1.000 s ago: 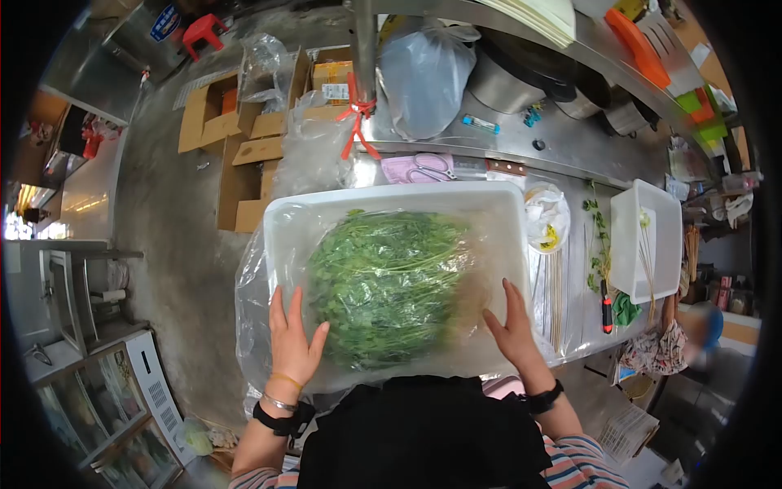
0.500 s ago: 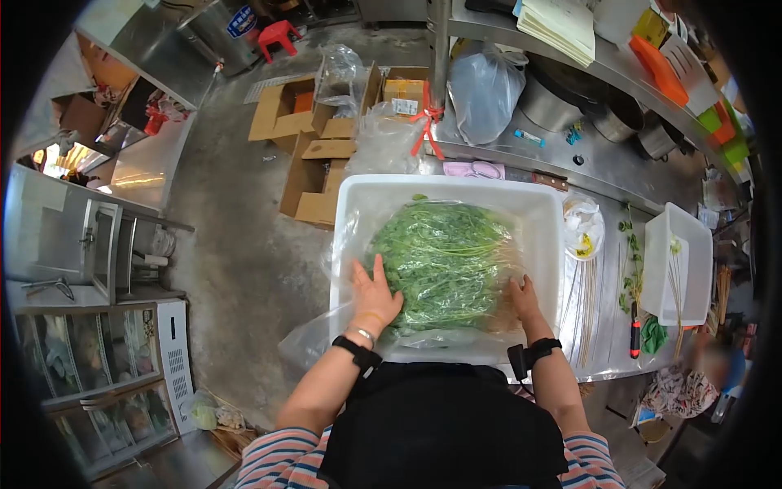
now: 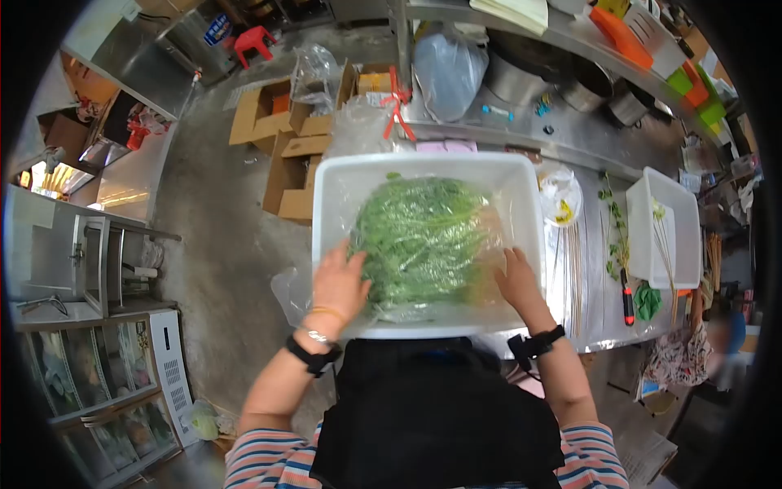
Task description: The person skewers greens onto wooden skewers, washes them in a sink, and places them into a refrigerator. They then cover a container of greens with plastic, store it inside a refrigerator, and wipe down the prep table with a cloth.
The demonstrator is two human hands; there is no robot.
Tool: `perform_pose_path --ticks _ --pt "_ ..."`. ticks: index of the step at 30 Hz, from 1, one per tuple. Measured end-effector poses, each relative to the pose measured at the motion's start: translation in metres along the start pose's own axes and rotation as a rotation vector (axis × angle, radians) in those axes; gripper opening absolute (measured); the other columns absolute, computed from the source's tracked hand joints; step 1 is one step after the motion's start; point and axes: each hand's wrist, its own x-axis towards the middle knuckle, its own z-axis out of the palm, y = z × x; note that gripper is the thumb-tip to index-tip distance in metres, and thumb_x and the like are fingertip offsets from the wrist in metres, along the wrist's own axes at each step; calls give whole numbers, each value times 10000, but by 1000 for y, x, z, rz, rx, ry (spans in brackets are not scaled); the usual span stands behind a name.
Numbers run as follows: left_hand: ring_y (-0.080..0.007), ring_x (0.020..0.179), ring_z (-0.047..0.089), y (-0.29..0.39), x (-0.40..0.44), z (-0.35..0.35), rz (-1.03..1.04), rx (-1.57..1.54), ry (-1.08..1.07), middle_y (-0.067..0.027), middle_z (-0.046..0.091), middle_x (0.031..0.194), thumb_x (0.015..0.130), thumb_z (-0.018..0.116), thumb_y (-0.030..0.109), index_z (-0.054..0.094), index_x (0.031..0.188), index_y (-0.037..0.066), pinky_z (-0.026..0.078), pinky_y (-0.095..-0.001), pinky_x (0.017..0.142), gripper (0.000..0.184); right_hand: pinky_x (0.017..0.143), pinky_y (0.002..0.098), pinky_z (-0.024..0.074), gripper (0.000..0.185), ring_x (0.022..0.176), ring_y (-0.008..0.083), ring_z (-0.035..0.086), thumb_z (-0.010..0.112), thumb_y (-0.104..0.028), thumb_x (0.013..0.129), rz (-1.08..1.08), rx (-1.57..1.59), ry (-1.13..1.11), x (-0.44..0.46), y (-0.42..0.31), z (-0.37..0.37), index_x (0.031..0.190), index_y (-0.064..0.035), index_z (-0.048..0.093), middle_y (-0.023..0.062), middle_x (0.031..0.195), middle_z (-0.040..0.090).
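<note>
Green leaves (image 3: 419, 236) lie in a white tub (image 3: 428, 160); left hand (image 3: 340, 287) and right hand (image 3: 520, 281), both open, seem to tidy them; any push needs care.

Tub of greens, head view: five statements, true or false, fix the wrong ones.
1. The greens lie in the large white tub. True.
2. The greens are uncovered. False: clear plastic lies over them.
3. Both hands are at the greens' right end. False: left hand left, right hand right.
4. A smaller white tub is right of the large one. True.
5. The red stool is on the counter. False: the red stool is on the floor.
</note>
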Motion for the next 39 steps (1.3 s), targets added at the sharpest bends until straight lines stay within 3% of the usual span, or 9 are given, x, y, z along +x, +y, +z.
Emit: perform_pose_path --ticks 2,7,10,13,16,21,33,37,39 --pt "-366 1157 472 -16 -25 -25 -60 85 -78 -215 409 1347 680 768 277 506 1265 87 417 -414 960 668 833 456 486 420 1031 395 556 649 -316 799 -223 -170 -95 -16 -41 -69 1102 -27 613 244 1172 551" --pt "-373 1104 507 -22 -45 -30 -107 241 -371 -181 418 1354 638 796 309 518 1260 114 460 -393 907 709 778 420 508 457 1001 344 579 671 -397 770 -60 -439 -479 -42 -40 -93 1101 -85 635 174 1129 580" --pt "-364 1033 551 -24 -51 -39 -9 531 161 -187 476 1293 647 790 294 503 1271 99 484 -384 873 714 803 406 503 693 972 336 607 708 -460 705 -165 -833 -54 -58 -50 -110 1270 -103 528 186 1071 593" --pt "-348 1022 572 -52 -58 -15 -374 43 -188 -189 534 1212 654 779 273 491 1280 102 486 -391 871 710 802 404 504 719 944 346 614 724 -441 688 145 -417 -354 -61 -38 -117 1272 -78 515 198 1068 592" --pt "-313 996 602 -54 -61 0 51 -112 -97 -198 577 1128 697 726 189 497 1246 62 514 -396 809 608 760 405 513 471 918 327 622 708 -330 713 -69 -277 -305 -62 -30 -105 1075 -41 618 184 1033 600" --pt "-341 941 632 -39 -3 58 188 377 -739 -181 602 1111 795 568 55 545 1190 50 530 -394 758 396 697 414 521 103 824 313 652 660 -93 715 -280 -621 -603 -23 -4 -26 815 -79 682 134 861 668" --pt "-323 994 605 -47 -1 94 242 107 -658 -189 596 1106 855 497 88 653 943 21 508 -402 818 191 744 413 512 190 883 341 635 576 -84 787 -195 -341 -466 -10 28 18 947 -86 678 143 942 665" --pt "-318 938 585 -13 -22 35 250 243 -190 -142 591 965 835 569 142 637 898 46 501 -384 749 133 792 421 491 187 923 331 601 546 -109 834 -453 -209 -297 -25 -42 -34 981 -99 662 132 964 632" --pt "-321 906 585 6 -17 37 470 -392 -295 -130 587 913 823 612 156 623 885 94 492 -390 726 89 788 427 483 179 901 336 590 513 -159 871 -599 217 -370 -36 -65 -13 957 -111 663 131 938 628"
